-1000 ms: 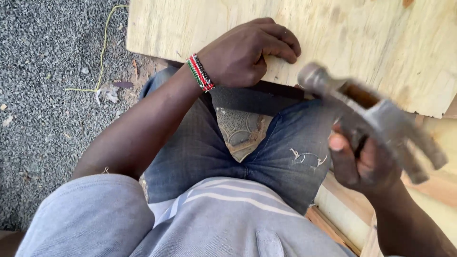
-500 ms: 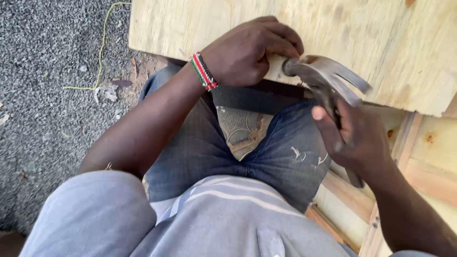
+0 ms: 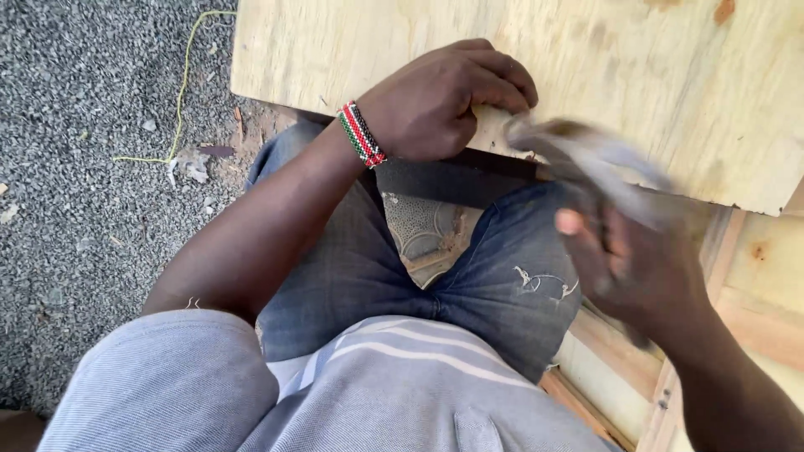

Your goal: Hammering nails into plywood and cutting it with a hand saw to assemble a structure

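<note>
**Hammer down at the board's edge**

We see the hammer [image 3: 586, 163] down at the near edge of the plywood board [image 3: 636, 84], its head a grey blur just beside the fingertips of our left hand [image 3: 444, 105]. A second ago it was raised well to the right and clear of the board; half a second ago it was closing on the edge. Now the head sits at or against the edge, so we judge this to be the end of a blow, though the smear hides whether it touches the wood.

Our right hand [image 3: 636, 268] is wrapped tight round the handle, itself blurred with the swing, and hangs below and to the right of the left hand. The left hand has not shifted across the three views: it is curled over the board's edge, fingers tucked under, and may be pinching a small nail, but we cannot tell, as nothing shows between the fingers. A beaded bracelet [image 3: 362, 134] in red, white, black and green rings that wrist.

Beneath both hands lie our jeans [image 3: 352, 268] and a striped grey shirt [image 3: 402, 377]. Left of the left arm is grey gravel [image 3: 75, 167] with a loose yellow-green string [image 3: 180, 84]. Under the right forearm runs a pale timber frame [image 3: 754, 285].
</note>
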